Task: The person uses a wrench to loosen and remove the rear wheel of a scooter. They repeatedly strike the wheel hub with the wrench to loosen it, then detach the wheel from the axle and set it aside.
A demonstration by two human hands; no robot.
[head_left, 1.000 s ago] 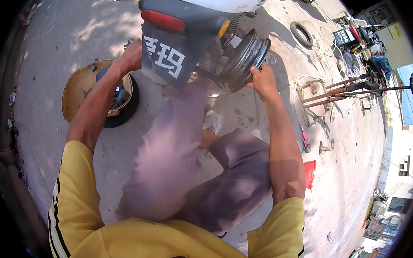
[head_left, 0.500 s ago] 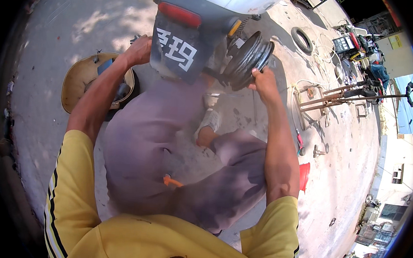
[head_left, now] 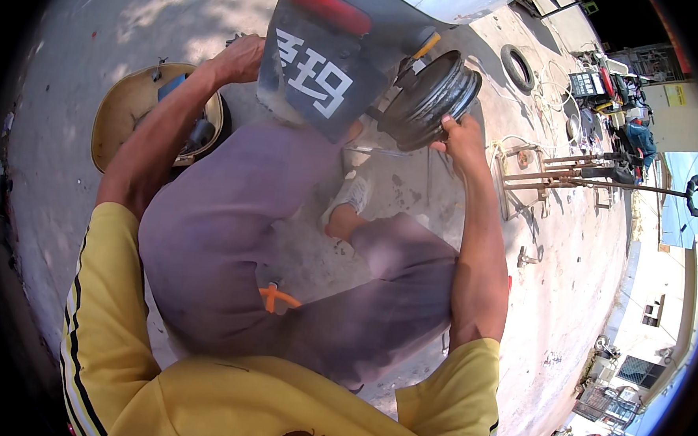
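Observation:
In front of me is the rear of a small vehicle with a pale body, a red tail light (head_left: 328, 7) and a dark mudguard (head_left: 313, 66) with white lettering. To its right is a black, tyreless wheel rim (head_left: 430, 102), tilted on its side. My right hand (head_left: 463, 141) is closed on the rim's lower right edge, thumb on the near face. My left hand (head_left: 243, 58) reaches to the mudguard's left side, its fingers mostly hidden. Whether it holds anything there does not show.
A tan tub (head_left: 122, 111) with parts inside stands beside my left forearm. A loose tyre (head_left: 517, 68), pale hose and a rusty metal stand (head_left: 525, 180) lie to the right. An orange item (head_left: 278, 298) shows between my legs. Cluttered tools sit at the far right.
My left knee has shifted outward to the left. The whole view has moved slightly. My right hand keeps its grip on the wheel rim, and my left hand stays at the mudguard.

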